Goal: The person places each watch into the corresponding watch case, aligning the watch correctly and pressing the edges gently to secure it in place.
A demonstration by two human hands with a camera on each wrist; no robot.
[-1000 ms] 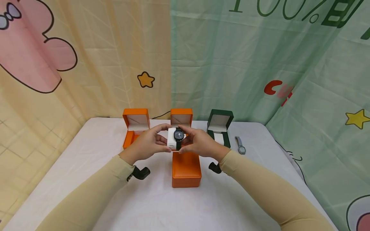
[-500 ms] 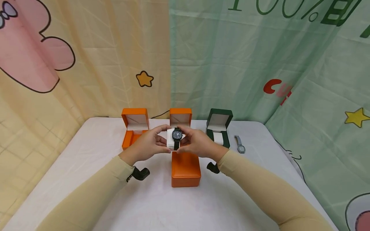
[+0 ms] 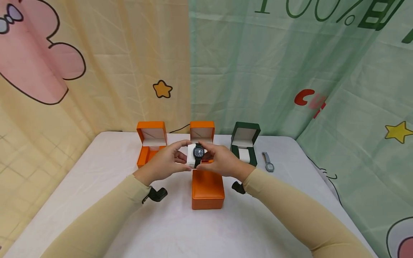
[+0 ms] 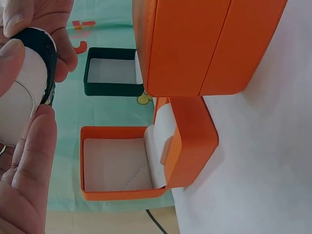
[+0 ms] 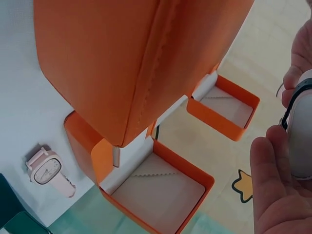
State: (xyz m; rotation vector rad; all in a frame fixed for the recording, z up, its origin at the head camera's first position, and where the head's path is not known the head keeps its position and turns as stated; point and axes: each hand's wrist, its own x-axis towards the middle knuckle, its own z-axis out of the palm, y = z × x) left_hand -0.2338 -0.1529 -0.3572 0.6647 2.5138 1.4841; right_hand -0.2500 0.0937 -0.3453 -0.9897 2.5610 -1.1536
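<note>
Between both hands, above the table, is a white watch cushion (image 3: 191,156) with a black wristwatch (image 3: 198,152) strapped round it, dial facing up. My left hand (image 3: 167,160) grips the cushion's left end between thumb and fingers. My right hand (image 3: 224,159) holds the watch side, thumb below and fingertips at the upper strap. In the left wrist view the dark strap (image 4: 44,46) curves round the cushion's end, with a right fingertip right at its edge. Just in front of the hands stands a closed orange box (image 3: 208,190).
Behind the hands an orange watch box (image 3: 202,129) stands open, partly hidden. Another open orange box (image 3: 151,133) is at its left, and an open green box (image 3: 246,136) with a white cushion inside at its right. A pale wristwatch (image 3: 268,163) lies at far right.
The black watch has shifted slightly left along the cushion, and its dial sits a little lower. My right hand has moved slightly left with it; my left hand stays in place.
</note>
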